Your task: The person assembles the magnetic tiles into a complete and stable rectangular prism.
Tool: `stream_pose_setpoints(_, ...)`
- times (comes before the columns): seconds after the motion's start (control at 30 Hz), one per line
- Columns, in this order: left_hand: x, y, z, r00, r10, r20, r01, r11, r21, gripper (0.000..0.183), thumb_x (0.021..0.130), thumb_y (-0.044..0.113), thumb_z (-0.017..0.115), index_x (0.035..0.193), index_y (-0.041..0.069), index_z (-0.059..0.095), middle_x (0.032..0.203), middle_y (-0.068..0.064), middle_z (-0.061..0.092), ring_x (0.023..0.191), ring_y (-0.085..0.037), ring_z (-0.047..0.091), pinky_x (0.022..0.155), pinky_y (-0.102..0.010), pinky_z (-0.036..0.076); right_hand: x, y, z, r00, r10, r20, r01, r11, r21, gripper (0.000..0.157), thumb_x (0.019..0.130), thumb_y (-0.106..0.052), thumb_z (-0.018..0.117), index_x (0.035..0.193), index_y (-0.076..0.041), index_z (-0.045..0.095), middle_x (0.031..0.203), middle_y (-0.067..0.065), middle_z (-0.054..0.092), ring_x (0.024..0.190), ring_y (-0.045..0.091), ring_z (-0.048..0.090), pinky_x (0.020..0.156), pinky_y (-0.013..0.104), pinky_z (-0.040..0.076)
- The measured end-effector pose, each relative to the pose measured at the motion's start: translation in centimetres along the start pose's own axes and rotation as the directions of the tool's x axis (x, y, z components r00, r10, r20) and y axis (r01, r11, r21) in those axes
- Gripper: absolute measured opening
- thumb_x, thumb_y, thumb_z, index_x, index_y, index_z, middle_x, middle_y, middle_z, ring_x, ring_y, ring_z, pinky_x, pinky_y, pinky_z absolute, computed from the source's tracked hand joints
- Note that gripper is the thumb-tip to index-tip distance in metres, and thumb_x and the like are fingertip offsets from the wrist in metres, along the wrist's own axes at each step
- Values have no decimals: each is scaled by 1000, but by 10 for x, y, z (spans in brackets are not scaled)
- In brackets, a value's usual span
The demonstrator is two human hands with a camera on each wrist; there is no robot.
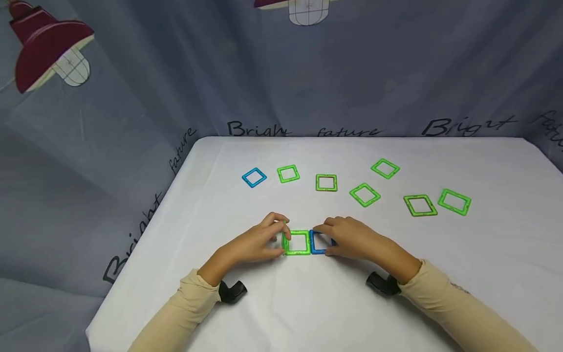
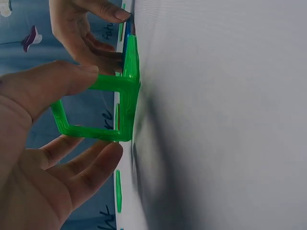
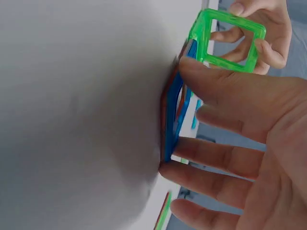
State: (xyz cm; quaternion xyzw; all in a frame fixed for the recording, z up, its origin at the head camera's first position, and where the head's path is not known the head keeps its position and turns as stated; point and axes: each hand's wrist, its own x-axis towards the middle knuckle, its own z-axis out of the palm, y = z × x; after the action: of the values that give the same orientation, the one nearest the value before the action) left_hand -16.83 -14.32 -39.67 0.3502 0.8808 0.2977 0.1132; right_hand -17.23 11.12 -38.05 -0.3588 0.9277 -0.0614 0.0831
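My left hand [image 1: 259, 239] pinches a green square magnetic tile [image 2: 91, 132] between thumb and fingers. That tile stands upright on the table, at the left edge of a second green square tile [image 1: 299, 253] lying flat. Against the flat tile's right side lies a blue square tile [image 3: 170, 120], edge to edge with it in the head view. My right hand [image 1: 356, 238] grips the blue tile, thumb on the near edge and fingers on the far edge. Part of the blue tile's right side is hidden under this hand.
Farther back on the white table [image 1: 220, 205] lie a blue tile [image 1: 247, 182] and several loose green tiles, such as a square one [image 1: 326, 189] and a diamond-shaped one [image 1: 421, 214]. A grey printed curtain [image 1: 308, 88] hangs behind. Black wrist cameras [image 1: 233, 292] sit below both wrists.
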Motion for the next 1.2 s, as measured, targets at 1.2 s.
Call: stream_pose_setpoints(1.2,-39,-13,0,992,-75,-104,80,996,44,22,84,22,65,104,22,56,134,-1,40,93,-12,59,82,-17,47,239,5,-8,997,-39,70,33,996,87,54,89,-21,59,138,-11,39,143,12,37,132,32,34,105,53,31)
